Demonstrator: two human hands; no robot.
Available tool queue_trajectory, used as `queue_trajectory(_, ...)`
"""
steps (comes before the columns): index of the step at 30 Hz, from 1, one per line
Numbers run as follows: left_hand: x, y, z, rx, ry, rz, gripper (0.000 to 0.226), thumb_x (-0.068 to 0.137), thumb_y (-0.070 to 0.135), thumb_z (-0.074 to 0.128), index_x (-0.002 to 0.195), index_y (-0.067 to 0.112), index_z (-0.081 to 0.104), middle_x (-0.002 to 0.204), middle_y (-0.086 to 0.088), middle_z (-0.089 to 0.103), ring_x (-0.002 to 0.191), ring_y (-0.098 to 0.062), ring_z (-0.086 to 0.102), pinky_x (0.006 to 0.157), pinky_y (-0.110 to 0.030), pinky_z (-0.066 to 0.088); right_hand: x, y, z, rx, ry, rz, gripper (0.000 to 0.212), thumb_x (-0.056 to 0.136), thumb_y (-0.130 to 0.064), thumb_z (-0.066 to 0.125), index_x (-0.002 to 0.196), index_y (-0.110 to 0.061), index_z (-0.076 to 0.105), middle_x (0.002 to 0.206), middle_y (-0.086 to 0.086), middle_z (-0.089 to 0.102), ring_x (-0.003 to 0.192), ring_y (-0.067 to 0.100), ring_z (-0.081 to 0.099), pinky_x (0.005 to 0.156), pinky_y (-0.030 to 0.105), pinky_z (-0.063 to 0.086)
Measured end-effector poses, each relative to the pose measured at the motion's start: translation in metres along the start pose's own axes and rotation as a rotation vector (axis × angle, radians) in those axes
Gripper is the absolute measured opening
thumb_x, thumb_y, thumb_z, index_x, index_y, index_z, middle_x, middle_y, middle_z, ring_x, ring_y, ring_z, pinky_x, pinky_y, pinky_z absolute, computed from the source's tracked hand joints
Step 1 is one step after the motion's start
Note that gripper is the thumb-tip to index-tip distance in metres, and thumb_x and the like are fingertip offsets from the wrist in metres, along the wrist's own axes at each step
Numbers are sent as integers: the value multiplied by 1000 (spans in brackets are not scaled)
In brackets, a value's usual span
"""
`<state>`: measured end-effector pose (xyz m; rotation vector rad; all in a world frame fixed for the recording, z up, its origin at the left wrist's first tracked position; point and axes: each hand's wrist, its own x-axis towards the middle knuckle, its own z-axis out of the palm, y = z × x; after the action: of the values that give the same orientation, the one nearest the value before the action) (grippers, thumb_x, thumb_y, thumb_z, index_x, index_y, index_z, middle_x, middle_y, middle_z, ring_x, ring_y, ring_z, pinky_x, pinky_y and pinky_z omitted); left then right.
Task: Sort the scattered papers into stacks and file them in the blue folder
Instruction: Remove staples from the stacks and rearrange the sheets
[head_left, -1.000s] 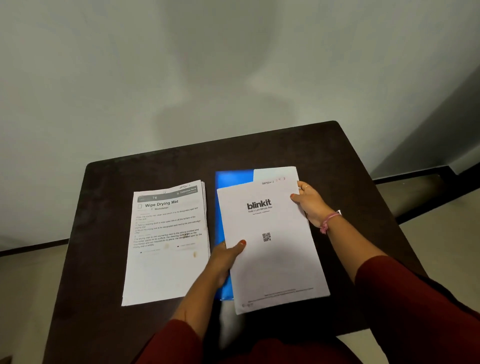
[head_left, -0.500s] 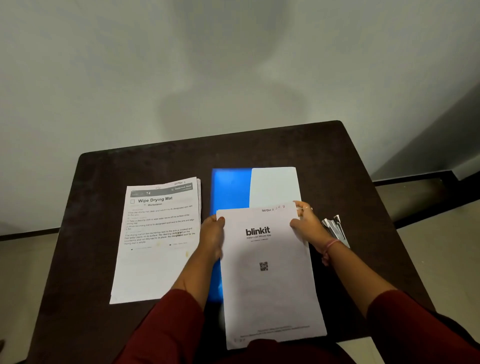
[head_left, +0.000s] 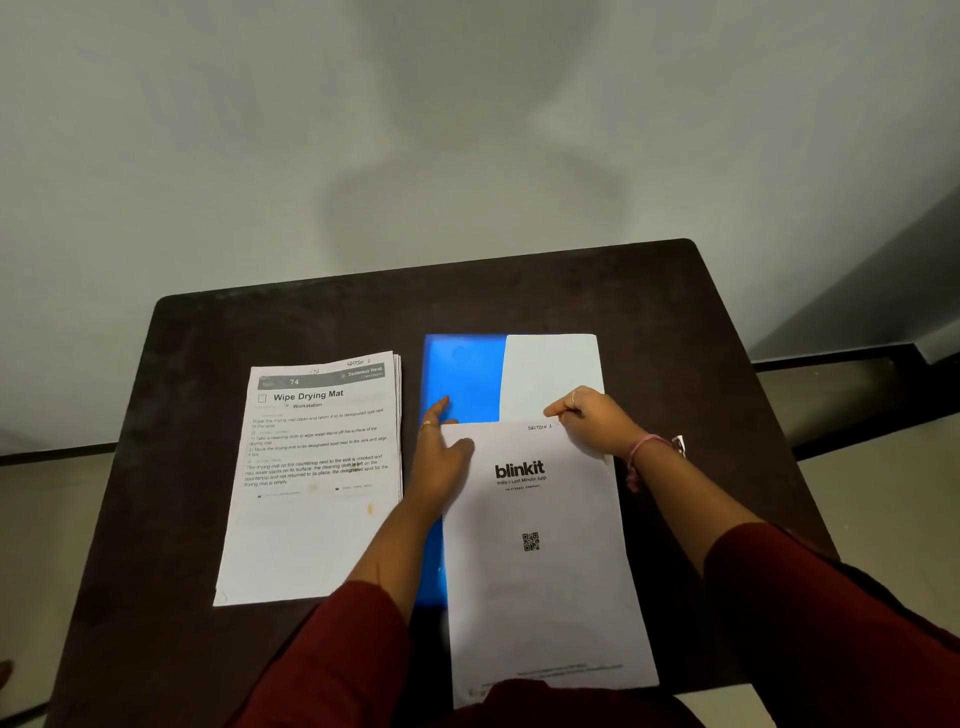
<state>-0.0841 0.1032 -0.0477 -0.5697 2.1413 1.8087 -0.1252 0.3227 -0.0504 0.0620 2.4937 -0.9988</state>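
The right hand (head_left: 592, 421) pinched the blinkit stack's (head_left: 540, 551) far corner while the left hand (head_left: 441, 457), thumb on the sheets and fingers straight, pinned the blue folder (head_left: 462, 379), probably steadying it for filing.

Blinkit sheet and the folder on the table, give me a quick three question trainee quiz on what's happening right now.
1. True or false: the right hand pinches the blinkit sheet at its top right corner.
2. What lies directly under that sheet?
A. blue folder
B. Wipe Drying Mat stack
C. bare table
3. Fill in: the left hand has its thumb on the sheet's top ____ corner.

Key: 1 true; 2 A; 3 left.
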Motion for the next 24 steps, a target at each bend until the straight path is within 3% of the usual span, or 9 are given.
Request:
queue_trajectory(3, 2, 2, 1, 42, 38, -27, 42, 89, 0, 53, 128, 15, 48, 127, 0, 51, 88, 1, 57, 73, -10, 42, -4, 2, 7, 73, 105, 7, 32, 93, 1, 44, 113, -5, 68, 121, 12, 60, 115, 23, 56, 93, 15, 34)
queue_trajectory(6, 2, 0, 5, 34, 71, -31, 30, 90, 3, 53, 119, 11, 53, 113, 4, 56, 75, -2, 54, 67, -9, 44, -10, 5, 11, 177, 186, 41, 31, 94, -1, 44, 112, -6, 68, 121, 10, 61, 114, 22, 56, 94, 17, 37)
queue_trajectory(9, 4, -2, 9, 54, 82, -24, 21, 90, 3, 52, 110, 11, 53, 106, -4, 57, 72, -6, 54, 67, -17, 46, -11, 7, 14, 198, 159, 34, 29, 94, -2, 45, 110, -7, 69, 119, 9, 63, 113, 21, 57, 96, 20, 39)
queue_trajectory(13, 5, -2, 11, 82, 100, -10, 21, 89, 3, 52, 109, 10, 52, 92, 1, 51, 71, -7, 51, 58, -10, 40, -11, 7, 14, 189, 139, 21, 29, 94, -1, 45, 107, -8, 70, 118, 9, 63, 111, 20, 58, 94, 18, 38)
queue_trajectory(17, 5, -4, 9, 20, 158, -38, 26, 89, 3, 53, 114, 10, 54, 95, 1, 49, 76, -11, 50, 70, -21, 41, -11, 8, 19, 170, 185, 23, 28, 93, 0, 47, 104, -8, 72, 114, 9, 64, 107, 21, 59, 90, 15, 39)
queue_trajectory(19, 3, -5, 6, -48, 199, -61, 30, 89, 1, 53, 118, 11, 53, 91, 3, 46, 77, -9, 49, 72, -19, 41, -11, 9, 22, 161, 230, 26, 29, 92, 2, 46, 102, -6, 72, 113, 10, 65, 106, 22, 60, 90, 16, 39)
queue_trajectory(22, -1, -9, -1, -74, 239, -128, 31, 89, 2, 51, 118, 11, 54, 105, -1, 56, 95, -13, 55, 89, -24, 43, -13, 10, 27, 142, 281, 16, 30, 91, 5, 45, 101, -3, 73, 110, 14, 65, 104, 27, 60, 93, 24, 42)
queue_trajectory(24, -6, -13, -3, -67, 246, -178, 29, 88, 2, 52, 115, 12, 56, 105, -2, 60, 93, -16, 57, 87, -25, 45, -13, 12, 29, 109, 279, 21, 30, 90, 2, 48, 105, -7, 72, 113, 12, 64, 108, 26, 57, 95, 25, 38)
